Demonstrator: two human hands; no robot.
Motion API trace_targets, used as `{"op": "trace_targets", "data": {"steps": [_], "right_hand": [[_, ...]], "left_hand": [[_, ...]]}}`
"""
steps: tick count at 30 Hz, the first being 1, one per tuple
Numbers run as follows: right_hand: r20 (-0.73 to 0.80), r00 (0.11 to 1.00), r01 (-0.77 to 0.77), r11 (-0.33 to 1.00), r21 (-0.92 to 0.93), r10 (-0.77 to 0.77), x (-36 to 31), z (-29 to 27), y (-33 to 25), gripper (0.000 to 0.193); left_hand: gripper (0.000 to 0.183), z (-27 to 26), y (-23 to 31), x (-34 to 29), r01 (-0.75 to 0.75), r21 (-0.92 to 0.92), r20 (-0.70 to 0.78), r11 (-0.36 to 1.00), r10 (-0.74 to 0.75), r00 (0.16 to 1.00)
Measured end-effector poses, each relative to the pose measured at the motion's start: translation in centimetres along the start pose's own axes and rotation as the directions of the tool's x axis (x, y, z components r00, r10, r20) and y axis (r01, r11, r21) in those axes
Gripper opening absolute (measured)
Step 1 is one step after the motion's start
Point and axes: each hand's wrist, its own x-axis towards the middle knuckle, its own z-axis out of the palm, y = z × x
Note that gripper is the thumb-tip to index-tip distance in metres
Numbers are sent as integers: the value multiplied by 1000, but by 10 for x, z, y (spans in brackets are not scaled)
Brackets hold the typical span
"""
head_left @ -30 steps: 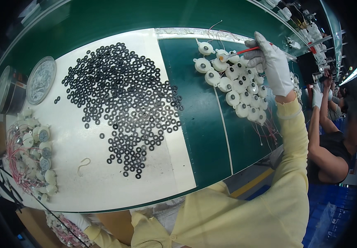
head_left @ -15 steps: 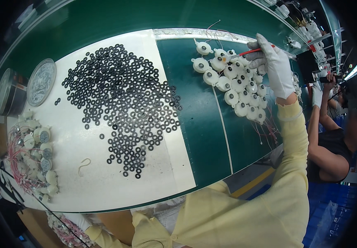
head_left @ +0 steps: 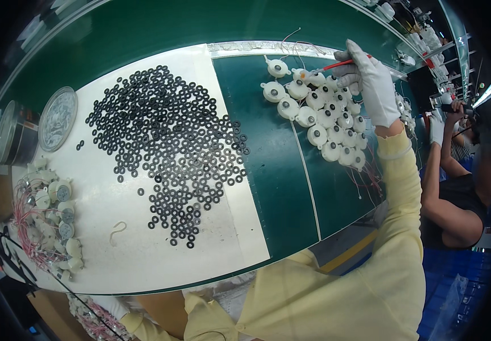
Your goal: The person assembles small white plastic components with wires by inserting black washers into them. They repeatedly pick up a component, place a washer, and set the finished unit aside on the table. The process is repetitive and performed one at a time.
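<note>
My right hand [head_left: 375,88], in a white glove, is closed around a thin red-handled brush [head_left: 337,64]. The brush tip is at a motor in the back row, by an orange spot. Beneath and beside this hand, round white motors [head_left: 325,117] with dark centres stand packed together on the green mat, pink wires trailing from them. At the lower left, below the table's front edge, my gloved left hand [head_left: 110,306] lies beside a heap of wired motors [head_left: 89,319]; its fingers are hidden.
Many black rings [head_left: 154,113] are spread over the white board [head_left: 171,273]. A clear tub [head_left: 15,133], its round lid [head_left: 57,119] and more wired motors [head_left: 57,219] sit at the left. Another person's arm [head_left: 444,210] is at the right.
My right hand has moved slightly away from me and to the left. The brush tip has shifted from one motor to another farther back. My left hand stays low at the left.
</note>
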Motion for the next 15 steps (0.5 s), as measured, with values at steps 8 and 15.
{"op": "trace_targets", "data": {"steps": [8,15], "right_hand": [[-17,999,-33,999,37,34,2,-1,6,50],[-26,998,-47,997,66,48,0,-5,11,49]], "left_hand": [[52,-1,-2,-1,7,22,-5,1000,-7,1000],[52,0,-2,0,3,34,2,999,-3,1000]]}}
